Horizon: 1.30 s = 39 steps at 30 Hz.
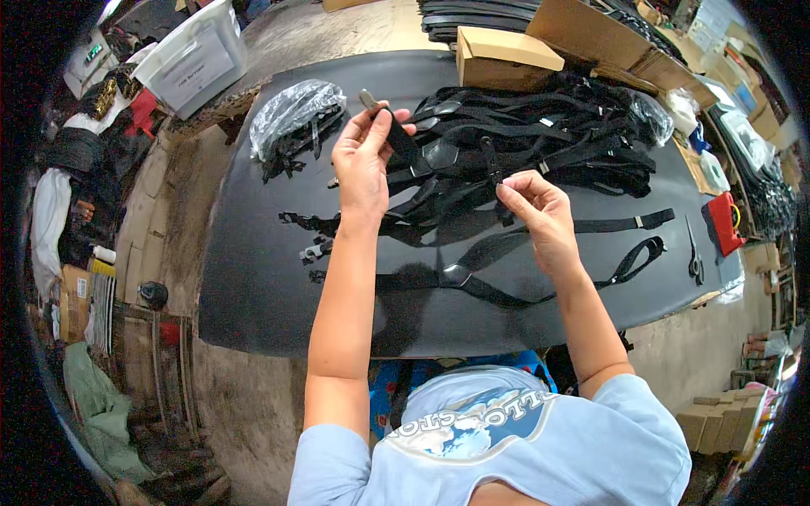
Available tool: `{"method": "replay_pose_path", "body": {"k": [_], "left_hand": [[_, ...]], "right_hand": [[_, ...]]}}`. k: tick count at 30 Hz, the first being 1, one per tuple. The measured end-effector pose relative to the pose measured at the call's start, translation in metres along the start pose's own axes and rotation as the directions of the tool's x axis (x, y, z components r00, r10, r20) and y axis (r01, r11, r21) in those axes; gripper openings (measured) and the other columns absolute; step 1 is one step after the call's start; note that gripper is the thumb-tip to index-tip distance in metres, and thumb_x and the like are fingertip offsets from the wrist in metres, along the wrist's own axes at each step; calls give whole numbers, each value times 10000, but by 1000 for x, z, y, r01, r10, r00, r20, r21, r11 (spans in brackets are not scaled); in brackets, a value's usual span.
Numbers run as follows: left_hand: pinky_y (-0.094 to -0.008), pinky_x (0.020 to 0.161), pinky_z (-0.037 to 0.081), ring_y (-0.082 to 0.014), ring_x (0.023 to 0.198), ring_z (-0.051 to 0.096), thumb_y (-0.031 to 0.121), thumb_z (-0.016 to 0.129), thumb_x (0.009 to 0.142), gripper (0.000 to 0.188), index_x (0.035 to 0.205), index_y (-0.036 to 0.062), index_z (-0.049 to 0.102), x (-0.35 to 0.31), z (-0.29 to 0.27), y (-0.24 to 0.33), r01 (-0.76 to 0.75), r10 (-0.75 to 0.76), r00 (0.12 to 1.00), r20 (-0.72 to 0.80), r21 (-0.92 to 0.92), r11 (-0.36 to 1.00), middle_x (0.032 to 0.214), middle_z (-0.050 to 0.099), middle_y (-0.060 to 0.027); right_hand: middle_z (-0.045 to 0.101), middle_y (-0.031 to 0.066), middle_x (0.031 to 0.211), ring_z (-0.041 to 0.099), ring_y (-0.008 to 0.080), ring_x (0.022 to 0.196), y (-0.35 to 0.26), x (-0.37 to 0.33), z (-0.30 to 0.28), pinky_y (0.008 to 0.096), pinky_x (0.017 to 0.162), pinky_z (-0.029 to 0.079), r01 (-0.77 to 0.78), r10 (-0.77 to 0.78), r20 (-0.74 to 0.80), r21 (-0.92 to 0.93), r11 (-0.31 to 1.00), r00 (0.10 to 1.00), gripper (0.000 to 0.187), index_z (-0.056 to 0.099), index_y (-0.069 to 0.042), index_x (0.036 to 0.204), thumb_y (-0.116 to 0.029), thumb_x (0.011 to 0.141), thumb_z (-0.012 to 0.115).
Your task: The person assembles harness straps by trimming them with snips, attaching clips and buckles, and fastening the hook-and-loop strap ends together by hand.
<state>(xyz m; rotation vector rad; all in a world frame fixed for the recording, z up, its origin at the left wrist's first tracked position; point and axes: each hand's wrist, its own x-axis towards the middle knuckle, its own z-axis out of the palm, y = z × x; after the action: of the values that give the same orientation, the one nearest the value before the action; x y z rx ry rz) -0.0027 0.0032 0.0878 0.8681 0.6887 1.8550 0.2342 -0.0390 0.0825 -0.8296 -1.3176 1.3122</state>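
Note:
My left hand point(363, 164) is raised over the table, pinching the end of a black suspender strap point(403, 145) with a metal clip point(369, 99) sticking up past the fingers. Lower and to the right, my right hand point(542, 215) has thumb and fingertips closed on a narrow black strap end point(492, 160). Whether both ends belong to one pair of suspenders I cannot tell. Behind the hands lies a heap of black suspenders point(582, 139). Nearer me, another pair of suspenders point(456, 274) is spread out flat, its joining patch in the middle.
On the black tabletop point(261, 312), a clear plastic bag point(295, 110) with black clips sits at the far left. A cardboard box point(506, 61) stands at the back. Scissors point(694, 253) and a red object point(723, 223) lie by the right edge. A white bin point(192, 63) is at far left.

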Motion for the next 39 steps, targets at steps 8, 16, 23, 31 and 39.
{"method": "replay_pose_path", "body": {"k": [8,16,23,31,39], "left_hand": [[-286,777,541,-227,941,693,87,605,947,207,1122,-23,619,-40,24,-14,149,-161,984,80,140,979,1029,699,-164],[-254,881,518,-156,1016,662,-13,602,928,237,1161,-36,571,-69,43,-41,-156,155,988,26,271,950,1139,681,-144],[-268,903,504,-145,1027,655,-75,567,915,300,1209,-25,603,-84,54,-46,-389,387,913,129,564,728,1124,692,-111],[-298,847,527,-196,946,693,-37,596,891,306,1188,6,656,-97,56,-45,-523,429,843,325,687,505,1092,711,-123],[-249,907,510,-146,1011,656,-17,560,945,254,1186,-63,629,-85,37,-16,-64,-22,979,201,416,907,1091,693,-117]], "right_hand": [[675,86,746,621,131,578,-10,-6,-6,252,541,500,69,-65,-37,141,988,997,92,602,-14,909,-76,888,666],[708,202,871,723,281,767,-8,-6,26,356,677,596,28,47,-155,448,894,987,107,592,-27,877,-109,902,656],[706,193,944,714,299,874,8,-15,21,362,761,589,-127,273,-150,616,778,950,103,605,-17,919,-120,906,609],[702,64,927,641,108,781,9,-20,34,251,713,515,-71,164,-131,529,845,978,139,684,-11,982,-113,889,690],[639,109,1125,658,181,938,1,-29,13,280,795,540,532,-538,46,-239,812,842,371,614,-15,1124,120,786,688]]}}
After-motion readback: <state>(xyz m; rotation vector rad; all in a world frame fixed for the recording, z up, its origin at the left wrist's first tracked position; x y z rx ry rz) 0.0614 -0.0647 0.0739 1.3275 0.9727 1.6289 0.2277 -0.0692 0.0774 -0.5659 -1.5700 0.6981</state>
